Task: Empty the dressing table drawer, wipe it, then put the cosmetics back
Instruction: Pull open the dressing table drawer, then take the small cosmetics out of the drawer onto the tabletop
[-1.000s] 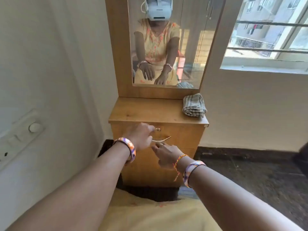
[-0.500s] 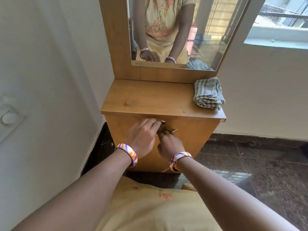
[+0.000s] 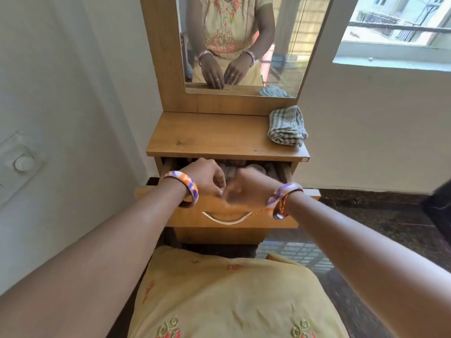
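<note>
Drawer (image 3: 227, 217) of pale wood stands pulled out, both hands' fingers loosely curled above it, gripping nothing.

Yellow embroidered dress (image 3: 234, 296), orange-purple-white bangle on each wrist, orange thread on the right.

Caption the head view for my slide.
Both hands, left hand and blurred right hand, hover over the open wooden drawer; folded grey striped cloth rests on the wooden tabletop.

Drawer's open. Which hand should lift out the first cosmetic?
Probably left. The left hand is sharp and poised over the open drawer, fingers loosely curled, empty. The right hand is motion-blurred, so its grip is unclear.
</note>
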`<state>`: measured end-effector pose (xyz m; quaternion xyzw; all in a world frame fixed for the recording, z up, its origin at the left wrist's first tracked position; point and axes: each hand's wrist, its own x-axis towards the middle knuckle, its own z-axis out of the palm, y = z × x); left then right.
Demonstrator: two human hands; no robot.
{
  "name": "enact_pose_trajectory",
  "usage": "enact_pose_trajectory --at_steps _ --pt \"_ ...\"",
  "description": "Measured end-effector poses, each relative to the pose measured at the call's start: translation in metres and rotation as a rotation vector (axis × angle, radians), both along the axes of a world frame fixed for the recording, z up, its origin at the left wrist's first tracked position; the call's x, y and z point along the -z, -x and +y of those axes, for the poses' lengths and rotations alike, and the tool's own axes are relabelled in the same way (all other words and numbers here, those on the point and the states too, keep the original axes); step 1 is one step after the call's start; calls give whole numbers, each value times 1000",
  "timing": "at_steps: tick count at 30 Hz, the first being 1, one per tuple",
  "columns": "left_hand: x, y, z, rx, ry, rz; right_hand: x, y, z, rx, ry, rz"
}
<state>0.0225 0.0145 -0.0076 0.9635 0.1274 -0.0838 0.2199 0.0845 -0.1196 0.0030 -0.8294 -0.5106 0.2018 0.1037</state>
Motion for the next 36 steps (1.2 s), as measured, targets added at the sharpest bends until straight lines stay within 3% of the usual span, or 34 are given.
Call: enact_pose_trajectory --at_steps 2,3,6,8,13,21,36 --pt "-2 7 -4 8 40 49 -9 -3 -10 130 -247 100" --pt "-3 10 -6 12 49 74 -9 -5 -14 180 -272 106" --pt "-7 16 -13 51 42 167 6 -8 -25 217 -43 35" --pt "-9 20 -17 77 31 229 18 -7 -32 241 29 99" --pt "-6 32 -27 92 112 383 25 -2 -50 295 90 312" --pt "-4 50 -45 113 218 580 32 17 -69 244 229 433" --pt "-13 39 -59 274 106 703 40 3 -59 193 413 649"
